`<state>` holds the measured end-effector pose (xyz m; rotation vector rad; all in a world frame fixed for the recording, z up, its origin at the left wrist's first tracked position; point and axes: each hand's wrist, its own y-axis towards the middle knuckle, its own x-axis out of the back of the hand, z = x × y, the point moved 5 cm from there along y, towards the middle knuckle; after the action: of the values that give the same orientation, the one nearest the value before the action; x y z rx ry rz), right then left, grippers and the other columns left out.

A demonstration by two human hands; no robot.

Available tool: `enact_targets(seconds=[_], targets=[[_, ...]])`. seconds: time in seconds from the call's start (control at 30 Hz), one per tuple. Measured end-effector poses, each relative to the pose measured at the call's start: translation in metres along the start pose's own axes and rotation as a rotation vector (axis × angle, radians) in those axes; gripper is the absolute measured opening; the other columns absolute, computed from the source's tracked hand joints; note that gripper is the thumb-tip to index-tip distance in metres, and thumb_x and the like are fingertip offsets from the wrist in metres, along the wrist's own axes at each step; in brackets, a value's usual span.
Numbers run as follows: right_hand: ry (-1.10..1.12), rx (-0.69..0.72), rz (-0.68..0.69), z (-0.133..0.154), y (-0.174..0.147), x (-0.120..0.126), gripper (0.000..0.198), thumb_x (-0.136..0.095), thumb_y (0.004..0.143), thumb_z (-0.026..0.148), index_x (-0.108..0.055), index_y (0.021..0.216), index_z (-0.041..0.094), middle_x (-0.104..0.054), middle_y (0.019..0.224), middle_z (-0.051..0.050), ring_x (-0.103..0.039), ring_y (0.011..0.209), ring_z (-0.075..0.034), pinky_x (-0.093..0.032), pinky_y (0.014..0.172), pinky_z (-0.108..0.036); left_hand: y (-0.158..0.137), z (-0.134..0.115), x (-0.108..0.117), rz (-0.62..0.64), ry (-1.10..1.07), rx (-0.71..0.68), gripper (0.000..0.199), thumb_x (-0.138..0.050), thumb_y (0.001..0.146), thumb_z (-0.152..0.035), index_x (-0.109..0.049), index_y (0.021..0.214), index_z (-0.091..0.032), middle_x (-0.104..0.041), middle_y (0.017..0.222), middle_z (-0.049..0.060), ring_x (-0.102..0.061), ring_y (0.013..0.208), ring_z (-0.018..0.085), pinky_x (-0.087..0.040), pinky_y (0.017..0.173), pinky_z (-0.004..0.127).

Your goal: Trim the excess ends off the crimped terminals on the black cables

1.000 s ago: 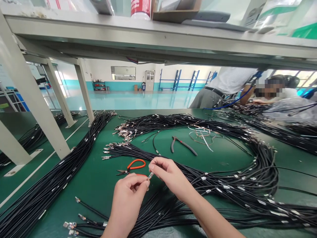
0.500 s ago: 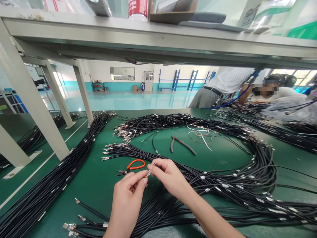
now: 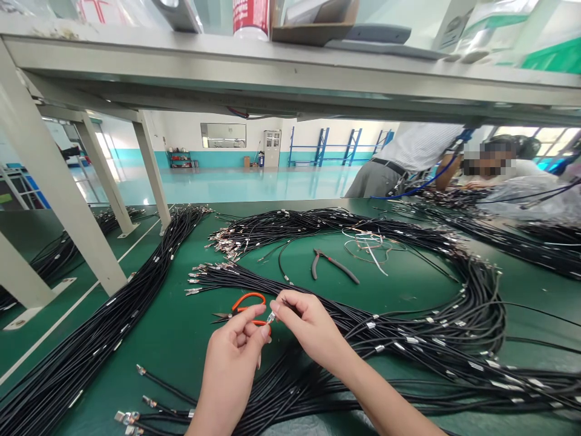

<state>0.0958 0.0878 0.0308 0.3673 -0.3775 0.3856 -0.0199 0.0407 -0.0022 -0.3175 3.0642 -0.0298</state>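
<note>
Silver and shiny, our plug (image 3: 271,317) sits over the table (image 3: 181,345), by the orange scissors (image 3: 249,295), and our left hand (image 3: 228,363) has just spread its fingers apart, so our right hand (image 3: 313,321), pinching the plug, seems to do most of the holding.

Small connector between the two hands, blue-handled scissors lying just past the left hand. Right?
No: the scissors have orange handles, per the head view. They do lie just past the left hand, with the small connector between it and the right hand.
</note>
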Motion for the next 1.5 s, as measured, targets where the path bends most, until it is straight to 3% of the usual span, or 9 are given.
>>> enact_targets(seconds=[0.13, 0.3, 0.5, 0.67, 0.73, 0.9, 1.03, 1.2, 1.5], targets=[[-0.023, 0.039, -0.017, 0.003, -0.001, 0.001, 0.027, -0.041, 0.082, 0.029, -0.044, 0.058, 0.017, -0.038, 0.055, 0.004, -0.034, 0.054, -0.009, -0.030, 0.051, -0.021, 0.002, 0.001, 0.000, 0.014, 0.024, 0.018, 0.029, -0.064, 0.065, -0.035, -0.067, 0.082, -0.012, -0.059, 0.056, 0.002, -0.039, 0.042, 0.006, -0.031, 0.039, 0.018], [-0.050, 0.097, -0.031, 0.006, -0.001, 0.001, 0.024, -0.043, 0.082, 0.025, -0.043, 0.059, 0.017, -0.040, 0.057, 0.004, -0.036, 0.056, -0.010, -0.031, 0.054, -0.021, 0.002, 0.004, 0.000, 0.043, 0.005, 0.065, 0.030, -0.063, 0.065, -0.035, -0.063, 0.083, -0.011, -0.061, 0.061, 0.003, -0.039, 0.042, 0.005, -0.029, 0.040, 0.017], [-0.060, 0.129, -0.032, 0.007, -0.002, 0.000, 0.023, -0.043, 0.082, 0.023, -0.042, 0.060, 0.018, -0.040, 0.058, 0.004, -0.036, 0.056, -0.010, -0.032, 0.055, -0.021, -0.001, 0.000, -0.008, 0.184, -0.076, 0.114, 0.024, -0.059, 0.070, -0.034, -0.058, 0.081, -0.012, -0.051, 0.058, -0.002, -0.037, 0.045, 0.005, -0.026, 0.040, 0.016], [-0.065, 0.141, -0.038, 0.006, -0.001, 0.001, 0.022, -0.043, 0.082, 0.023, -0.043, 0.061, 0.018, -0.041, 0.058, 0.004, -0.036, 0.056, -0.010, -0.032, 0.055, -0.021, -0.002, 0.000, -0.011, 0.267, -0.046, 0.113, 0.026, -0.055, 0.074, -0.036, -0.053, 0.063, -0.013, -0.042, 0.050, -0.005, -0.032, 0.042, 0.003, -0.020, 0.039, 0.016], [-0.064, 0.140, -0.045, 0.005, -0.001, 0.001, 0.022, -0.043, 0.082, 0.024, -0.043, 0.061, 0.018, -0.041, 0.058, 0.004, -0.036, 0.056, -0.010, -0.032, 0.055, -0.021, -0.001, 0.001, -0.010, 0.256, -0.028, 0.105, 0.027, -0.054, 0.074, -0.037, -0.055, 0.063, -0.012, -0.042, 0.050, -0.005, -0.032, 0.041, 0.003, -0.020, 0.039, 0.016], [-0.053, 0.133, -0.047, 0.005, -0.001, 0.002, 0.022, -0.043, 0.083, 0.024, -0.044, 0.061, 0.018, -0.042, 0.059, 0.003, -0.037, 0.057, -0.010, -0.032, 0.054, -0.021, 0.001, 0.001, -0.005, 0.134, -0.018, 0.062, 0.028, -0.059, 0.069, -0.035, -0.061, 0.086, -0.013, -0.052, 0.060, -0.001, -0.040, 0.047, 0.006, -0.027, 0.041, 0.017], [-0.047, 0.116, -0.033, 0.005, -0.001, 0.000, 0.023, -0.044, 0.082, 0.024, -0.043, 0.060, 0.018, -0.042, 0.058, 0.004, -0.037, 0.056, -0.010, -0.032, 0.055, -0.021, 0.002, -0.001, -0.001, 0.105, 0.126, 0.019, 0.024, -0.059, 0.068, -0.034, -0.064, 0.076, -0.013, -0.051, 0.055, -0.001, -0.039, 0.044, 0.007, -0.030, 0.042, 0.018], [-0.036, 0.095, -0.032, 0.001, 0.000, -0.001, 0.023, -0.044, 0.082, 0.025, -0.045, 0.060, 0.017, -0.043, 0.058, 0.003, -0.037, 0.057, -0.010, -0.032, 0.055, -0.021, 0.001, -0.009, 0.001, 0.073, 0.343, -0.166, 0.022, -0.054, 0.072, -0.032, -0.063, 0.062, -0.015, -0.053, 0.056, 0.000, -0.042, 0.047, 0.009, -0.033, 0.045, 0.020], [0.019, 0.083, -0.055, 0.002, 0.000, 0.000, 0.025, -0.044, 0.081, 0.029, -0.047, 0.060, 0.017, -0.044, 0.058, 0.003, -0.038, 0.057, -0.010, -0.032, 0.054, -0.021, 0.002, -0.010, 0.003, 0.041, 0.279, -0.162, 0.020, -0.057, 0.069, -0.034, -0.068, 0.069, -0.017, -0.055, 0.061, 0.001, -0.041, 0.047, 0.009, -0.031, 0.041, 0.019]])
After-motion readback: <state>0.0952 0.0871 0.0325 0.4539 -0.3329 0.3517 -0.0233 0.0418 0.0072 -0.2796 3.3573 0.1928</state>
